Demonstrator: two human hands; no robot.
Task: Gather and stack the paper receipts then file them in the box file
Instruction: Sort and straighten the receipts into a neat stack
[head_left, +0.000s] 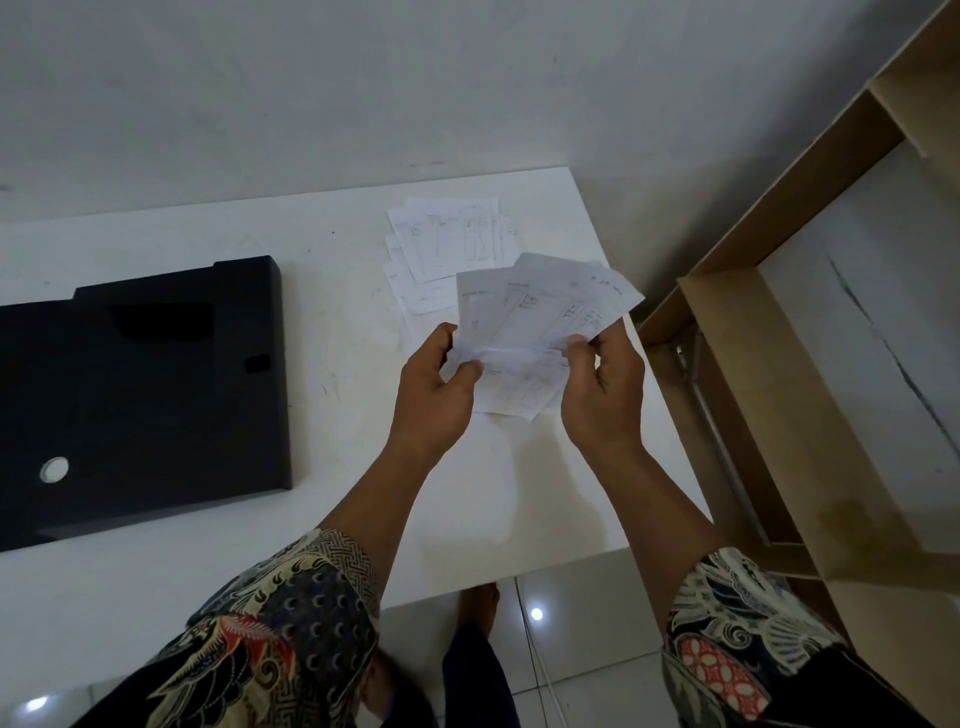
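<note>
Above the white table (332, 332), both hands hold a fanned bunch of white paper receipts (540, 312). My left hand (436, 389) pinches the bunch at its lower left edge. My right hand (602, 395) grips its lower right edge. More loose receipts (447, 244) lie overlapping on the table behind the held bunch, near the far right corner. A black box file (145, 395) lies flat on the table to the left, with a round finger hole (54, 469) near its front.
A wooden shelf unit (779, 332) stands close along the table's right side. A grey wall rises behind the table. Below the table's front edge are glossy floor tiles (582, 639), with my foot showing there.
</note>
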